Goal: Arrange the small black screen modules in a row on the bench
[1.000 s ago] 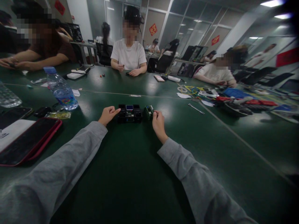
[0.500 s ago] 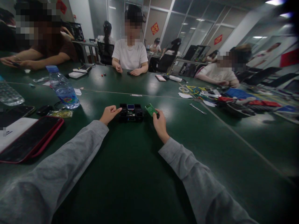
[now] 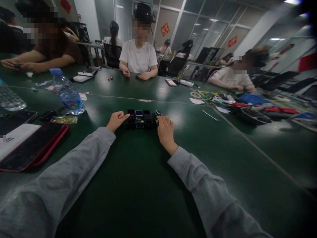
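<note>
A small black device (image 3: 139,119) with a little square screen lies on the green table in front of me. At its left side is my left hand (image 3: 116,121), fingers curled in and thumb stretched out to the device's edge. My right hand (image 3: 165,131) pinches a circuit board (image 3: 157,115) just right of the device. The board is tilted, with dark and silvery parts facing up, and my fingers cover part of it. Whether board and device touch, I cannot tell.
Left stand a water bottle (image 3: 68,94), a second bottle (image 3: 11,99) and a phone in a red case (image 3: 34,145). A wrench (image 3: 210,115) lies to the right, near a pile of cables and cloth (image 3: 260,105). Across the table sits a person in a white shirt (image 3: 138,54).
My right hand has turned over, so the board's green face no longer shows and its other side faces up. The board is slightly closer to the device. My left hand stays put.
</note>
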`<state>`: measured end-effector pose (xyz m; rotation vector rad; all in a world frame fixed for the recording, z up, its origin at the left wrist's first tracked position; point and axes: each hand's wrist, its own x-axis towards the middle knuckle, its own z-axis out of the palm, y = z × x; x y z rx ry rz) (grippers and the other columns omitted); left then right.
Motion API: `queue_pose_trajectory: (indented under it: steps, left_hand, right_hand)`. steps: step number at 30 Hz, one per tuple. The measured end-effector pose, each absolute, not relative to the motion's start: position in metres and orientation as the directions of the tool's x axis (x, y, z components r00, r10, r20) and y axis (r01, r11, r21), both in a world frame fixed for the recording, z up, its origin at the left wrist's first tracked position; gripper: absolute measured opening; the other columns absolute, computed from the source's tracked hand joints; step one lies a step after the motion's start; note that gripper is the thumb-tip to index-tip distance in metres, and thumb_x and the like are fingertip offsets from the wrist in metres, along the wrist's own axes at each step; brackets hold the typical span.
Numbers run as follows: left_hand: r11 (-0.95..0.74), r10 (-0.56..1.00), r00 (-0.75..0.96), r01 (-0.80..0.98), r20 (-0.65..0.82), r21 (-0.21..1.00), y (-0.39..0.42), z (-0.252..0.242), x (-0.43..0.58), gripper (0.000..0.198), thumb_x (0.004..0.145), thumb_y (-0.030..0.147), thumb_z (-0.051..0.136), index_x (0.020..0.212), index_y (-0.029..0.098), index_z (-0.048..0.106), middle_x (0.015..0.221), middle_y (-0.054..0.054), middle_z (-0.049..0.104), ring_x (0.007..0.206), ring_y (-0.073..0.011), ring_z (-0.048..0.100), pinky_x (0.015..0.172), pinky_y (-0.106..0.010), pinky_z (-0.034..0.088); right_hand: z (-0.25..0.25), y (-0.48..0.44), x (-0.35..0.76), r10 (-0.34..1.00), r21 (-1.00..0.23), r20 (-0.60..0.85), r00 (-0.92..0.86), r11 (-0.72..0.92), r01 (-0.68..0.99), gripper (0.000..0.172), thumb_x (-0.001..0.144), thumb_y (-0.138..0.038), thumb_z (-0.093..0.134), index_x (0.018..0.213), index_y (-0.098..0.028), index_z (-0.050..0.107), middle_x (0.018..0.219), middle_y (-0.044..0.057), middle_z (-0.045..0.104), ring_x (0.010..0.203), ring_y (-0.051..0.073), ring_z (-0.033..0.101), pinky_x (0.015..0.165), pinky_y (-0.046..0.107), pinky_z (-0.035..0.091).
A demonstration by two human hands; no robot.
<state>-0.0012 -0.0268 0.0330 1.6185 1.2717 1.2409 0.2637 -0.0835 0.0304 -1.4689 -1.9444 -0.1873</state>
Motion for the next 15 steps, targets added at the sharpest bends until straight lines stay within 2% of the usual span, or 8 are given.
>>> queue_pose_trajectory:
  steps: [5,10,13,15]
  left_hand:
    - [-0.257,0.966,0.057,0.276,0.251,0.926,-0.0267,0.0334,-0.0017,0.050,0.078,0.037,0.067,0.056,0.021,0.026,0.053,0.006,0.029,0.049,-0.0085,0.027,0.049,-0.024,0.022]
    - [-0.253,0.967,0.065,0.272,0.245,0.928,-0.0255,0.0321,-0.0033,0.050,0.078,0.037,0.067,0.056,0.021,0.026,0.053,0.006,0.030,0.050,-0.0092,0.028,0.050,-0.024,0.024]
    - [-0.261,0.965,0.069,0.262,0.252,0.929,-0.0253,0.0316,-0.0036,0.049,0.078,0.037,0.067,0.056,0.021,0.026,0.053,0.006,0.030,0.050,-0.0095,0.028,0.050,-0.025,0.024]
    - [-0.265,0.964,0.076,0.260,0.254,0.928,-0.0251,0.0314,-0.0033,0.049,0.078,0.037,0.067,0.056,0.021,0.026,0.053,0.006,0.030,0.050,-0.0094,0.027,0.050,-0.025,0.024]
  right_hand:
    - [0.0296,-0.0885,0.2610,0.787,-0.227,0.576,-0.221,0.414,0.881,0.047,0.094,-0.007,0.028,0.134,-0.021,0.047,0.132,0.015,0.050,0.128,0.034,0.036,0.102,0.056,0.030]
    - [0.0303,-0.0884,0.2592,0.788,-0.161,0.538,-0.298,0.444,0.882,0.040,0.092,-0.009,0.036,0.127,-0.021,0.052,0.132,0.015,0.049,0.127,0.036,0.036,0.103,0.060,0.029]
    - [0.0319,-0.0890,0.2576,0.792,-0.197,0.566,-0.229,0.400,0.895,0.036,0.091,-0.014,0.044,0.125,-0.021,0.053,0.131,0.015,0.047,0.126,0.037,0.035,0.102,0.059,0.032]
    - [0.0302,-0.0870,0.2589,0.795,-0.253,0.590,-0.139,0.346,0.904,0.041,0.090,-0.020,0.049,0.131,-0.018,0.048,0.133,0.017,0.044,0.126,0.038,0.036,0.101,0.058,0.035]
